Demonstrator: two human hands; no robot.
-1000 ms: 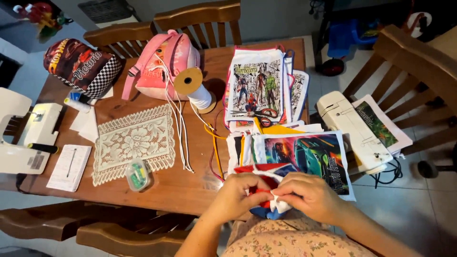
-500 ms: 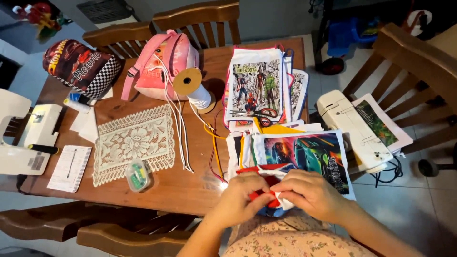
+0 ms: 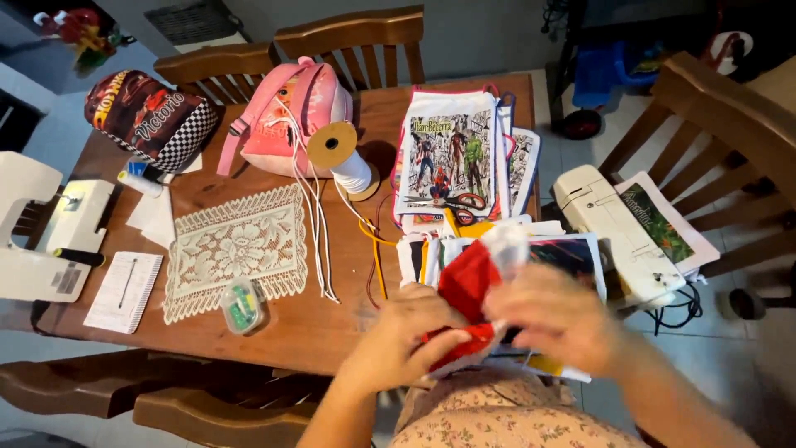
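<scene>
Both hands meet at the near edge of the wooden table (image 3: pixel 274 332), just above the person's lap, and between them is a piece of red cloth (image 3: pixel 464 286) with a pale, whitish part at its top. The left hand (image 3: pixel 398 340) is curled closed around the lower end of the cloth, thumb and fingers pinching it. The right hand (image 3: pixel 564 319) is blurred — its fingers look bent against the upper right side of the cloth, though how firmly it grips I cannot tell. Just beyond the hands lies a spread of printed fabric bags (image 3: pixel 452 153) with comic figures, with a pair of scissors (image 3: pixel 456 203) resting on them. Left of that stack stands a spool of white cord (image 3: pixel 344 162), its loose cords trailing toward the near edge beside a lace doily (image 3: pixel 236 245). A small clear plastic box (image 3: pixel 240 305) sits at the doily's near edge. Farther off are a pink backpack (image 3: pixel 286 120) and a dark patterned backpack (image 3: pixel 149 116) — both at the far left of the table.
</scene>
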